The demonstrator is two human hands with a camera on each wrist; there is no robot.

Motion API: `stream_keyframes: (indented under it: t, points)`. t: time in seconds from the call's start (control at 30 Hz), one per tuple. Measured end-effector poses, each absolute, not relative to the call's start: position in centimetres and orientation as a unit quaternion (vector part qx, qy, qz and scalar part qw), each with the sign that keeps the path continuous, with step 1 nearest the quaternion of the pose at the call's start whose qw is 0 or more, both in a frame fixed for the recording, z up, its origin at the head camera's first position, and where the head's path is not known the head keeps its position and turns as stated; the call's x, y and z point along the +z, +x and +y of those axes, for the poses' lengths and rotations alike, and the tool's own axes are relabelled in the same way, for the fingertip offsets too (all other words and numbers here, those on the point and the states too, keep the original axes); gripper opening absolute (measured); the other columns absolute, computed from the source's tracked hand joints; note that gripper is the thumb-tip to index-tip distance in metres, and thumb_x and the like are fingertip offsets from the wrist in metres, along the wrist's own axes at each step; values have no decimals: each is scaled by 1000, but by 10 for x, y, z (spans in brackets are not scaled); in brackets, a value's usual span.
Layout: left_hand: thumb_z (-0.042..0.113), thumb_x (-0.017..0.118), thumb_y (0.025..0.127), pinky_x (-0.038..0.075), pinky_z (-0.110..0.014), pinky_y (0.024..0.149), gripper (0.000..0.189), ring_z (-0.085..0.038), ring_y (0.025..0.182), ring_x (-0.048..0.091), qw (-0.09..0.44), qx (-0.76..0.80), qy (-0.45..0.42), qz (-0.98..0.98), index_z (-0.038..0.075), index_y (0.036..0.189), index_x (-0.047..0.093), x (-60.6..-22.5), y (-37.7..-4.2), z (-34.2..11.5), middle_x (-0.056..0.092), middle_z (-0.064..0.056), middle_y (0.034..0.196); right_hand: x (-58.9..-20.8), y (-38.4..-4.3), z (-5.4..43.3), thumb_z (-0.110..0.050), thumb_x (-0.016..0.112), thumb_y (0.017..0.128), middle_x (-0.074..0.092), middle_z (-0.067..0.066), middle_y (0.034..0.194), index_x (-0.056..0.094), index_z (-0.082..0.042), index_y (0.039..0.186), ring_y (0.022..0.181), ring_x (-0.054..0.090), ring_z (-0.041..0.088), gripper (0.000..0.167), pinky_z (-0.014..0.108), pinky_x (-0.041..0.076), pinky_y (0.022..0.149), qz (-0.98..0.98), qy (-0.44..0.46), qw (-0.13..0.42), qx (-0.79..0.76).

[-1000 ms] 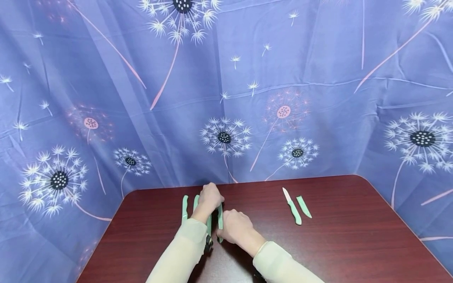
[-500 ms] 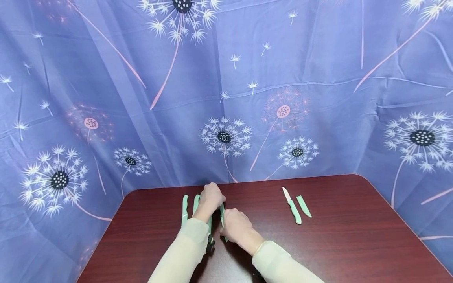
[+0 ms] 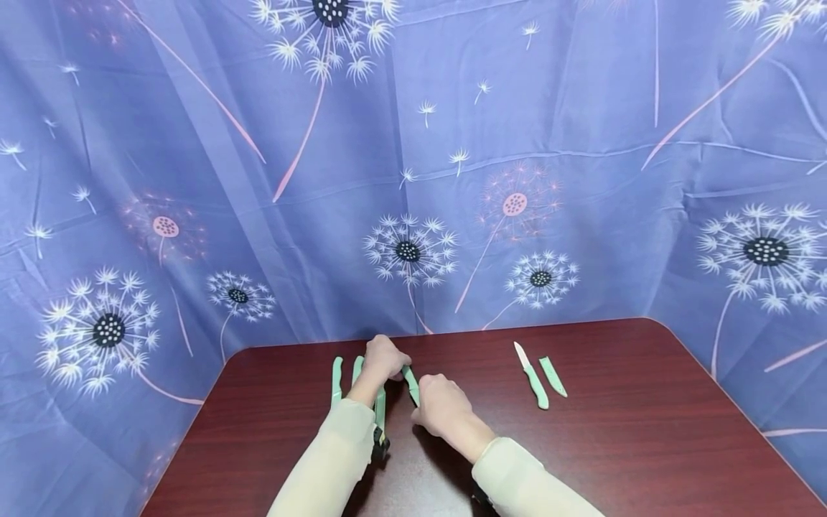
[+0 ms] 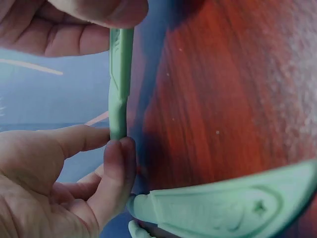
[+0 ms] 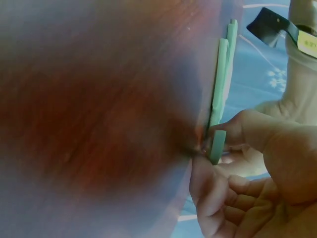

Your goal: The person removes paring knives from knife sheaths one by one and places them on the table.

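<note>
A light-green sheathed knife [image 3: 410, 385] spans the gap between my two hands above the table. My left hand [image 3: 384, 357] pinches the handle end, plain in the left wrist view, where the embossed sheath [image 4: 120, 62] runs up to the other hand. Nearer to me, my right hand [image 3: 444, 406] grips the sheath end between thumb and fingers. In the right wrist view only the blunt green end [image 5: 218, 147] shows past the right hand's fingers. Beside and partly under the left arm lie other green knives [image 3: 337, 380], one of them a sheathed knife [image 4: 223, 208] in the left wrist view.
At right on the dark red wooden table [image 3: 620, 424] lies a bare-bladed small knife [image 3: 536, 386] with a green handle. Its light-green sheath [image 3: 553, 377] is beside it. A blue dandelion-print cloth [image 3: 601, 237] hangs behind the table's back edge.
My right hand has shifted right and slightly up, swinging the near end of the sheathed knife rightward so it now slants. The left hand has hardly moved.
</note>
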State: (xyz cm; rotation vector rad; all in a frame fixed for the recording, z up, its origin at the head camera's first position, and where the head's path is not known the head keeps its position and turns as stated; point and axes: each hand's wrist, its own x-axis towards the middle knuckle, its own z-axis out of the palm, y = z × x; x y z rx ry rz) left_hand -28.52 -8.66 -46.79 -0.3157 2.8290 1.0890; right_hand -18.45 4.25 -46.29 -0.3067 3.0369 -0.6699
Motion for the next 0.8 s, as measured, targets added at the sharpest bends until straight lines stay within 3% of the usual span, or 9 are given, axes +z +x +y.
stream_keyframes:
  t: [0.23,0.43,0.8]
  points:
    - [13,86,88,62,-33,63,15,-16,54,73,49,428,-78,899,0,86,79,-464,-285,-96,70,-6,60,-459,-185,57,-14,84,75,53,-2,62,51,-15,69,58,58,20,33,41,52,55,971,-102,-18,-215]
    - [16,82,93,63,-41,73,14,-17,62,72,54,466,-38,882,3,97,79,-453,-277,-104,74,-6,76,-453,-187,75,-16,85,77,54,-2,68,55,-14,74,61,63,24,30,44,54,57,970,-123,-56,-204]
    - [24,74,101,58,-35,63,22,-36,80,74,51,449,81,889,8,114,80,-442,-257,-115,75,-18,94,-446,-188,107,-13,83,75,52,-7,71,70,-15,84,65,60,20,16,42,51,56,962,-153,-133,-183]
